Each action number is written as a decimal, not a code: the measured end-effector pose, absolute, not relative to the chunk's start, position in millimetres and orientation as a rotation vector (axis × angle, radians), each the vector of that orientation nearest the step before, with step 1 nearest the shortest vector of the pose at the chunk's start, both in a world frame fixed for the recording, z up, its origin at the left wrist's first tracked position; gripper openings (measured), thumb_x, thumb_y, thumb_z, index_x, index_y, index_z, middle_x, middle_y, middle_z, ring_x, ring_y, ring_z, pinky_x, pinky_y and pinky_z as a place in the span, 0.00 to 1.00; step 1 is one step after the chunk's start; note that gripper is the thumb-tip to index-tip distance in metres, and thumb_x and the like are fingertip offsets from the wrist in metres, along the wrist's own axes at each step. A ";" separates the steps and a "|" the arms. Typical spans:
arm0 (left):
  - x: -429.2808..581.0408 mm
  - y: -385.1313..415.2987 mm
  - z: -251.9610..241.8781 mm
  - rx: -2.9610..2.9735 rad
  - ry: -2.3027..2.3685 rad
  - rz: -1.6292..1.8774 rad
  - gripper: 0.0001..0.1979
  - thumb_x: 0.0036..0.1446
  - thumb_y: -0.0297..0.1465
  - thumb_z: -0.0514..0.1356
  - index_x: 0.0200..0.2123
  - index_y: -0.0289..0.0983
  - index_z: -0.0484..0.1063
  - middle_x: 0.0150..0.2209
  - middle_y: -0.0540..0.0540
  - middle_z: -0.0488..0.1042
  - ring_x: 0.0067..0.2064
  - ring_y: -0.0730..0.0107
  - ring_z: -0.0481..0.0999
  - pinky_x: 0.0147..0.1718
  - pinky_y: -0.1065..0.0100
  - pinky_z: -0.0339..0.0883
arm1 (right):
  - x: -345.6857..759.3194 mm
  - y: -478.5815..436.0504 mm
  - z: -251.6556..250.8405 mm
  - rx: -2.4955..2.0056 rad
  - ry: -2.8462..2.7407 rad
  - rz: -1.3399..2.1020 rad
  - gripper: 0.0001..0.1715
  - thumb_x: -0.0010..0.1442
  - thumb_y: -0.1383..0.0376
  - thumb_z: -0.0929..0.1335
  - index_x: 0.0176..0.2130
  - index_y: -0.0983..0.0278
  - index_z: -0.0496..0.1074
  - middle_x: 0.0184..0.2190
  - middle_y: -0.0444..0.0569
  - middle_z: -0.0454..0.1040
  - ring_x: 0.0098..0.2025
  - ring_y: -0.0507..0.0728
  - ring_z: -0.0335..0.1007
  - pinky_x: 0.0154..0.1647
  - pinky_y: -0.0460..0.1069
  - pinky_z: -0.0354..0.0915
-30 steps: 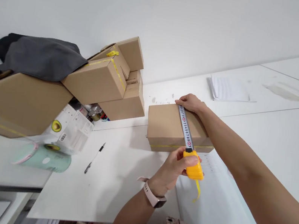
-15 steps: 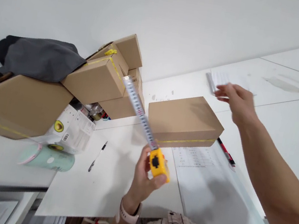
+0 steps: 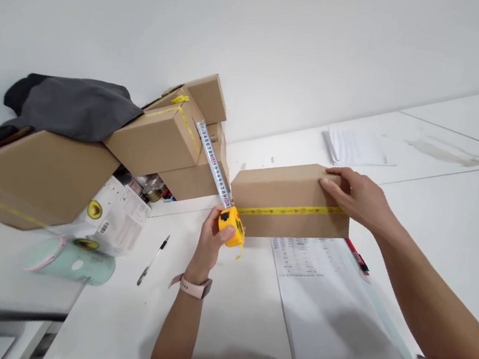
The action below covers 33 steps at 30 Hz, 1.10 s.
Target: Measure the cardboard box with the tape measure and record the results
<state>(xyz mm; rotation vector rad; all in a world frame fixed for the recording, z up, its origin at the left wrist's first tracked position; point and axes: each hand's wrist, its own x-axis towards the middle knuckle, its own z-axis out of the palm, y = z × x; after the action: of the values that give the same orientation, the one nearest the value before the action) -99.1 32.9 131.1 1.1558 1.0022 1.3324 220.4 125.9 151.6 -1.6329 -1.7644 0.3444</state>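
Note:
My left hand (image 3: pixel 211 237) is closed round a yellow tape measure (image 3: pixel 231 227). Its silver blade (image 3: pixel 213 164) sticks out up and to the left, numbers facing me, with the tip in front of the stacked boxes. A closed cardboard box (image 3: pixel 283 190) with a strip of yellow tape (image 3: pixel 292 211) along it lies just right of the tape measure. At the box's right end my right hand (image 3: pixel 354 195) grips it, thumb on the near face and fingers over the far edge. Whether the tape measure touches the box, I cannot tell.
More cardboard boxes (image 3: pixel 154 138) are stacked at the left, a dark grey cloth (image 3: pixel 81 110) over them. A white carton with avocado pictures (image 3: pixel 112 213), a mint-green bottle (image 3: pixel 87 263) and a pen (image 3: pixel 153 260) lie nearer. Printed sheets (image 3: pixel 299 260), a red marker (image 3: pixel 358 256) and papers (image 3: pixel 355 147) are at the right.
My right hand has come down and left from above the papers onto the box, which has turned to show its taped side more. My left hand has moved left and up with the tape measure.

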 end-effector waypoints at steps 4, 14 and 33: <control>-98.2 47.0 145.2 1.195 1.030 1.366 0.27 0.48 0.43 0.71 0.48 0.39 0.69 0.42 0.46 0.74 0.38 0.64 0.77 0.39 0.62 0.74 | 213.0 155.2 158.6 -1.731 -1.761 0.225 0.28 0.64 0.43 0.61 0.44 0.59 0.76 0.44 0.57 0.79 0.47 0.71 0.72 0.39 0.61 0.66; -28.8 13.6 112.8 1.188 0.869 1.030 0.30 0.46 0.42 0.74 0.49 0.39 0.70 0.44 0.45 0.74 0.40 0.65 0.75 0.38 0.66 0.72 | 184.3 180.7 146.9 -1.285 -1.827 -0.017 0.21 0.69 0.61 0.57 0.50 0.60 0.75 0.39 0.52 0.82 0.43 0.64 0.73 0.56 0.60 0.57; -15.4 9.8 67.7 1.079 0.861 0.839 0.30 0.41 0.44 0.75 0.44 0.37 0.68 0.48 0.41 0.75 0.39 0.66 0.75 0.37 0.64 0.71 | 189.5 195.2 140.9 -1.260 -2.171 -0.293 0.28 0.69 0.64 0.58 0.62 0.43 0.71 0.49 0.52 0.77 0.44 0.65 0.62 0.43 0.58 0.54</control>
<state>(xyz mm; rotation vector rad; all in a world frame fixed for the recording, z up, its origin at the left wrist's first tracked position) -15.4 9.8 67.7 1.0789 0.8606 0.8387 189.5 195.2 140.9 -1.2602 -2.1708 -0.2934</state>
